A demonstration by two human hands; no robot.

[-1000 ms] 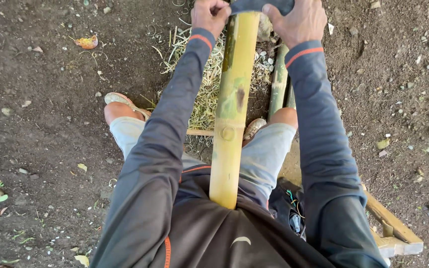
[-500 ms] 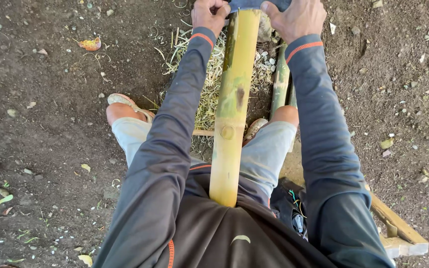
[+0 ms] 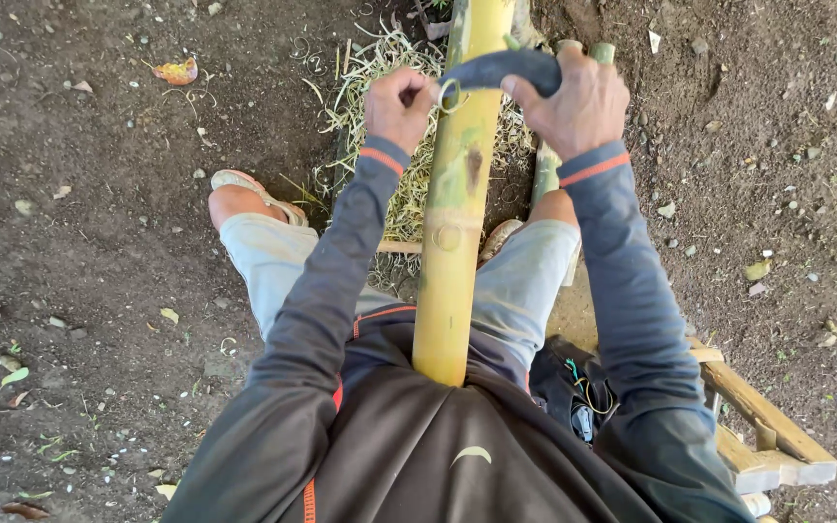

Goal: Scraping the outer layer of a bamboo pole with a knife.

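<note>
Grips, with the left hand point(image 3: 397, 105) fisted shut on one end of a dark curved tool point(image 3: 501, 68) and the right hand point(image 3: 573, 102) wrapped tight over the other end. Lays that tool crosswise on the bamboo pole point(image 3: 448, 252), upper centre of the frame. Runs the pole from the top edge down between the knees to the belly at centre.

Risks, as a judgement: slipping off the round, slick bamboo skin, likely at the raised node ring mid-pole; skidding sideways toward either thigh, with the pole braced only against the body; jerking toward the torso if the tool lets go suddenly; rolling of the pole, since nothing visible pins it. Could also lose footing in thin sandals point(image 3: 239, 184) on the loose dirt ground point(image 3: 99, 291).

Shows smooth, waxy, yellow-green bamboo, cylindrical, blotched with dark scars. Looks matt and rubbery on the tool, with a small metal ring point(image 3: 448, 94) at the left end. Heaps pale, wiry, curled shavings point(image 3: 380, 87) at upper centre. Leans a thinner green cane point(image 3: 546, 174) just beside the pole. Sets a rough sawn wooden frame point(image 3: 767, 426) at lower right.
</note>
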